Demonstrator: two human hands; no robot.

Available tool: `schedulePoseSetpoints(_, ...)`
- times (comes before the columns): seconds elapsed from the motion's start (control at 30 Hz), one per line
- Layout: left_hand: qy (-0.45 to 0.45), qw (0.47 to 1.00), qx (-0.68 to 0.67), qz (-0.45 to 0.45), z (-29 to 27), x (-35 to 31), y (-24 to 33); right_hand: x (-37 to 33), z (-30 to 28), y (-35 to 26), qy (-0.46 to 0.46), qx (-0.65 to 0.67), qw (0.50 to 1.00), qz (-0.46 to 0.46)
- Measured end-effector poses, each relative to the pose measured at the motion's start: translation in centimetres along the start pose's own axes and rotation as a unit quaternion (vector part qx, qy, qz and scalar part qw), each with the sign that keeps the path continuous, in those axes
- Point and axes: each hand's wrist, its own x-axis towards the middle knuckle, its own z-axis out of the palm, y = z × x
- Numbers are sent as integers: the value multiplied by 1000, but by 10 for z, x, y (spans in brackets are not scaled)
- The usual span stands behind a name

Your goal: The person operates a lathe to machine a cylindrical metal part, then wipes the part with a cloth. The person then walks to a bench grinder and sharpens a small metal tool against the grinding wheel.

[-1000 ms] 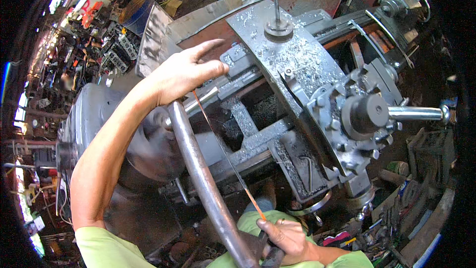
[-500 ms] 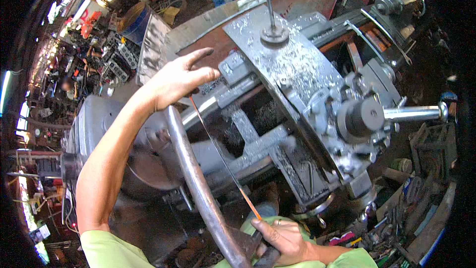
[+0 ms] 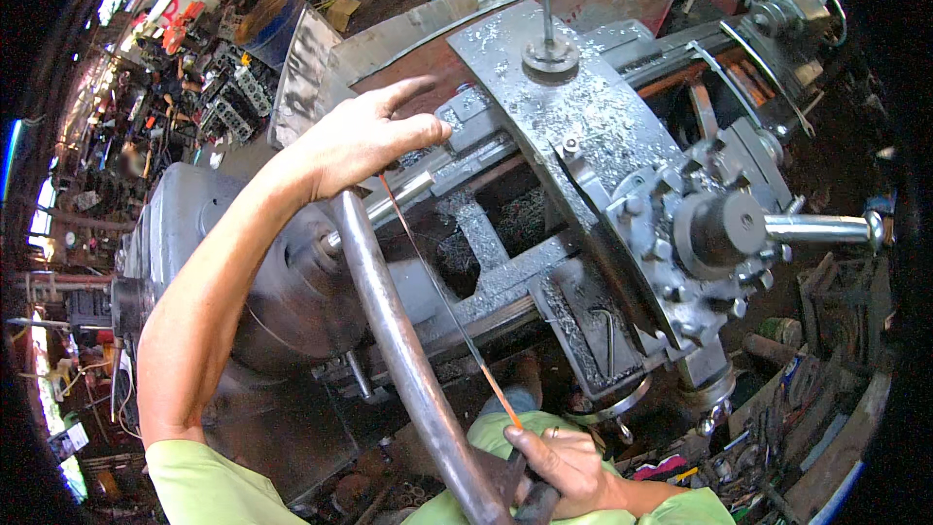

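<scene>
A hacksaw with a thick bent-tube frame [image 3: 394, 326] slants across the lathe in front of me. Its thin blade [image 3: 442, 301], orange near the ends and dark between, crosses over a shiny round bar [image 3: 413, 185]; whether they touch I cannot tell. My left hand [image 3: 364, 141] is on the saw's far end, thumb and forefinger stretched forward, with the other fingers hidden beneath. Low in the view, my right hand [image 3: 564, 472] is closed round the saw's handle, its thumb close to the blade's orange near end. The grey lathe chuck [image 3: 301, 292] at left looks blurred.
A plate [image 3: 593, 107] strewn with metal chips covers the carriage, beside a tool post [image 3: 719, 233] with a shiny lever [image 3: 826, 227]. A hex key [image 3: 610, 340] lies on the slide. Tools and scrap [image 3: 797, 418] crowd the lower right; machine parts [image 3: 233, 102] stand at upper left.
The whole view has shifted slightly, the lathe appearing a little farther right and up. Both hands stay on the hacksaw, which keeps nearly the same place over the bar.
</scene>
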Motion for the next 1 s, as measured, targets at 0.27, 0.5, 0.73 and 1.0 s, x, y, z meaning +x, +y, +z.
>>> schedulePoseSetpoints(0.27, -29, 999, -17, -25, -17, 15, -4, 23, 3, 11, 14, 14, 1000, 3)
schedulePoseSetpoints(0.5, -5, 999, -53, -8, 0, -8, 3, -10, 7, -6, -14, -2, 1000, 21)
schedulePoseSetpoints(0.73, 32, 999, 9, -4, 14, -20, 14, -26, -3, -15, -9, -17, 1000, 20)
schedulePoseSetpoints(1.0, 3, 1000, -1, -16, -3, -1, -1, 3, -1, 4, -5, 5, 1000, 3)
